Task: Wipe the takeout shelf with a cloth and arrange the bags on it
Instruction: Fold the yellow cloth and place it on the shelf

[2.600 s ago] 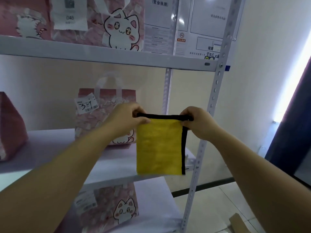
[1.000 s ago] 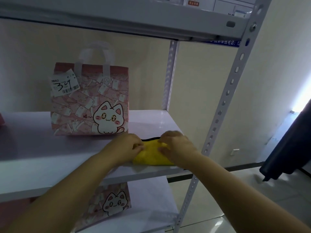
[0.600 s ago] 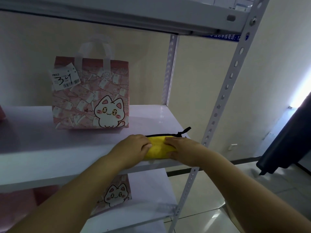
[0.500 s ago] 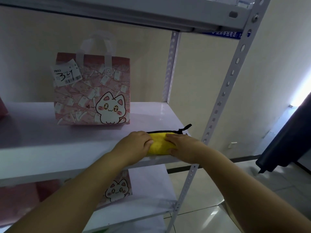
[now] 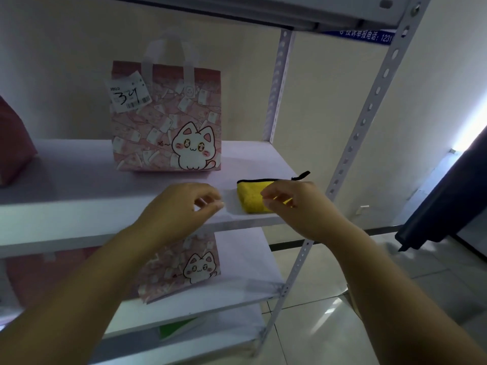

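A folded yellow cloth (image 5: 250, 198) with a black edge lies at the front right corner of the white middle shelf (image 5: 79, 206). My right hand (image 5: 295, 204) hovers just in front of it, fingers loosely curled, holding nothing. My left hand (image 5: 181, 209) hangs to the cloth's left, apart from it, fingers loosely curled and empty. A pink cat-print takeout bag (image 5: 168, 122) with a "34" tag stands upright further back on the same shelf.
A dark pink bag (image 5: 13, 148) sits at the shelf's far left. Another cat-print bag (image 5: 184, 270) stands on the lower shelf. Perforated metal uprights (image 5: 353, 143) frame the right side. A dark curtain (image 5: 448, 196) hangs at right above the tiled floor.
Both hands held the cloth up, folded and pressed it onto the shelf corner, then let go. They have now drawn back from it; the left moved left.
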Motion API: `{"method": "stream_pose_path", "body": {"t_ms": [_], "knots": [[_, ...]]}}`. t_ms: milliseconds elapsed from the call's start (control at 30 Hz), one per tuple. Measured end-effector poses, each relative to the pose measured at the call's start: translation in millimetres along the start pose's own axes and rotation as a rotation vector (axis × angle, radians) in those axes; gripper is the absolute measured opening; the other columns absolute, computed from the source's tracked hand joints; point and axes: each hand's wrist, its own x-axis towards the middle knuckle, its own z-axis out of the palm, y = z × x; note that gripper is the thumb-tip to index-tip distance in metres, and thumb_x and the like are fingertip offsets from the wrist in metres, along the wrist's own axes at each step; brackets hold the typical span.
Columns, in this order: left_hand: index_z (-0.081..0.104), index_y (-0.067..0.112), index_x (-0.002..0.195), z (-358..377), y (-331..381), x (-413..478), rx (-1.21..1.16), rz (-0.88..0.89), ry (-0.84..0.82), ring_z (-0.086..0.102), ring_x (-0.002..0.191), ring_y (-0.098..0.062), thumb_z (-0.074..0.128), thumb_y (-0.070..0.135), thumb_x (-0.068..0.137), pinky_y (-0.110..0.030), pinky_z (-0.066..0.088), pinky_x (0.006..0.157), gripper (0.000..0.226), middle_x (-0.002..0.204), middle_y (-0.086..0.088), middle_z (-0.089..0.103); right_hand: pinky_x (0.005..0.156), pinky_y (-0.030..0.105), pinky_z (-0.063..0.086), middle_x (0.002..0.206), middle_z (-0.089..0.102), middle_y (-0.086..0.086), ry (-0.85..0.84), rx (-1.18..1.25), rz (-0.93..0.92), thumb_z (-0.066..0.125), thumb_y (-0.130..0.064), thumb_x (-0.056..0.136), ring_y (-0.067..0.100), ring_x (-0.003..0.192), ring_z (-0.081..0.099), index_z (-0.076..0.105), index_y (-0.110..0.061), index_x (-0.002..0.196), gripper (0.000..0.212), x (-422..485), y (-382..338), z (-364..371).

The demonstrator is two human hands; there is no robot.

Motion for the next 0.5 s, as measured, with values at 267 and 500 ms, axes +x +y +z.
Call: {"method": "stream_pose_path", "body": {"t_ms": [267, 500], "knots": [[0.067, 0.033, 0.091, -28, -22, -71, 0.068, -0.128, -0.018, 0.059, 0.078, 0.004, 0.059, 0.04, 0.086, -0.031, 0.054, 0.074, 0.012, 0.086, 0.019, 0.065, 0.069, 0.013, 0.043, 0.082, 0.057, -0.019, -0.076, -0.035, -0.054, 0.059, -0.025, 0.091, -0.007, 0.074, 0.053, 0.068, -0.022, 0.103, 0.015, -24, -28, 27], [0.067, 0.033, 0.09, -65, -13, -136, 0.107, -0.184, 0.087, 0.058, 0.076, 0.005, 0.062, 0.038, 0.085, -0.019, 0.046, 0.065, 0.009, 0.083, 0.02, 0.064, 0.072, 0.017, 0.047, 0.081, 0.059, -0.021, -0.074, -0.039, -0.135, 0.058, -0.028, 0.091, -0.003, 0.077, 0.057, 0.068, -0.025, 0.097, 0.012, -45, -72, 23]]}}
